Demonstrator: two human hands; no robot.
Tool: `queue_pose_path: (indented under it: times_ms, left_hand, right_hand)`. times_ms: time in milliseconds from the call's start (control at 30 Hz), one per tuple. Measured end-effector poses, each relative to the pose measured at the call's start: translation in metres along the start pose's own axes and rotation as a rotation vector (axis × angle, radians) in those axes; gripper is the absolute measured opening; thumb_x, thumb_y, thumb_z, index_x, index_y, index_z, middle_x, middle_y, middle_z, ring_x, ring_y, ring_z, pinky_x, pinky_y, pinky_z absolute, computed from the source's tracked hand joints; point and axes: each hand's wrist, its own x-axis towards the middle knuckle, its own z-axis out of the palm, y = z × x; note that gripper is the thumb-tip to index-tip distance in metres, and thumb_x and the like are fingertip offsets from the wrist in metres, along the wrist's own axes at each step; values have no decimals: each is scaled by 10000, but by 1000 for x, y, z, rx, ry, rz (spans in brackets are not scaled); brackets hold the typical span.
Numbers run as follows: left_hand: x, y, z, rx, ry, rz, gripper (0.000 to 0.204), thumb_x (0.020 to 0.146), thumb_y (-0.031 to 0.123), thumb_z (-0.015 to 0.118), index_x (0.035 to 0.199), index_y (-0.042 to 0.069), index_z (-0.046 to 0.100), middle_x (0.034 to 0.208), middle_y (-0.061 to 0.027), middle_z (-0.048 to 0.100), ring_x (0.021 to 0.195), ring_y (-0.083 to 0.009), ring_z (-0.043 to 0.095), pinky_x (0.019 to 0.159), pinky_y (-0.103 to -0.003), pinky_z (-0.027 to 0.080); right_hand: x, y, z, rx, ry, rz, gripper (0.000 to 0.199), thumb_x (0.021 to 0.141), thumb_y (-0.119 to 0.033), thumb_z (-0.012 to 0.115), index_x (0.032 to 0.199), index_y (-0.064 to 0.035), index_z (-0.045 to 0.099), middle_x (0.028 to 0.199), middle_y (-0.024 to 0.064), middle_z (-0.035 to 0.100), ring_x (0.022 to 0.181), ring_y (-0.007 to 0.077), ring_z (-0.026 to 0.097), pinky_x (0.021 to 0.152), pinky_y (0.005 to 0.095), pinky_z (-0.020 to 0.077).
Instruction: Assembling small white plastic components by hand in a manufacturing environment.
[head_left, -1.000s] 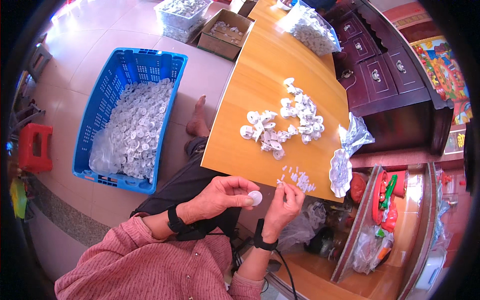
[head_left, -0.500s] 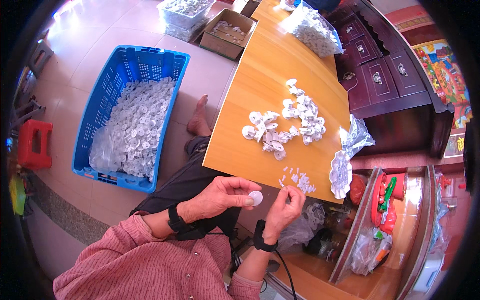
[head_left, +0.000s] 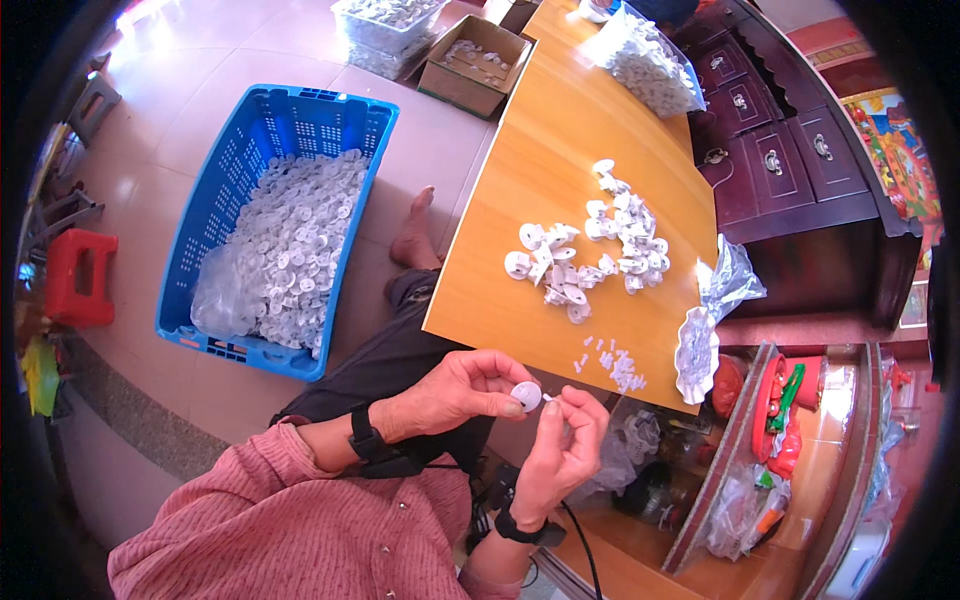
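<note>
Pinching a small round white plastic disc [head_left: 526,396] between thumb and fingertips, the left hand [head_left: 455,392] holds it up in the air over the lap, just off the near edge of the orange wooden desk [head_left: 560,150]. Grip of the left hand is closed on the disc. The right hand [head_left: 562,440] sits just beside it, fingertips closed on a tiny white plastic pin [head_left: 553,399] whose tip points at the disc's centre; pin nearly touching the disc, contact too small to tell.

Head view only, so risks judged from it:
- Pin is tiny and held at its very end. A slightly off-line push could make it slip out and fall to the lap or the floor, hard to find.
- Disc is held only by the rim. Pressure from the pin could tilt it or pop it loose.
- Both parts are off the desk, so nothing would catch a drop.

On the desk: a small scatter of white pins [head_left: 608,362] near the edge, close to the hands; a loose pile of white discs [head_left: 590,250] further in; a crumpled clear plastic bag [head_left: 712,315] at the right edge. An elbow sweep could knock the pins off.

On the floor at left, a blue plastic crate [head_left: 215,250] full of white discs, well apart from the hands.
</note>
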Motion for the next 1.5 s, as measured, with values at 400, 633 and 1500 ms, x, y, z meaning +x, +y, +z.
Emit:
queue_pose_path:
  times_ms: [400, 633, 1500]
  left_hand:
    - [-2, -5, 1, 4, -32, 55, 308, 823, -46, 778, 1088, 20, 636, 1118, -73, 645, 1046, -153, 631, 953, -308, 525]
    - [-3, -2, 4, 66, -55, 79, 309, 824, -55, 778, 1084, 29, 633, 1082, -29, 650, 1028, -112, 635, 943, -285, 534]
    - [-6, 4, 6, 102, -115, 112, 332, 781, -41, 818, 1057, 27, 645, 1131, -62, 590, 1039, -133, 602, 909, -284, 526]
  right_hand:
    - [-15, 3, 6, -110, 11, -119, 98, 851, 14, 693, 868, 4, 597, 1017, 141, 638, 952, 279, 632, 852, 400, 511]
    - [-18, 3, 3, -104, 12, -118, 95, 852, 14, 694, 874, 2, 602, 1011, 142, 641, 945, 278, 634, 839, 398, 515]
    - [-25, 2, 3, 175, -48, 85, 44, 882, 45, 650, 873, 33, 608, 1058, 136, 614, 950, 207, 620, 803, 331, 539]
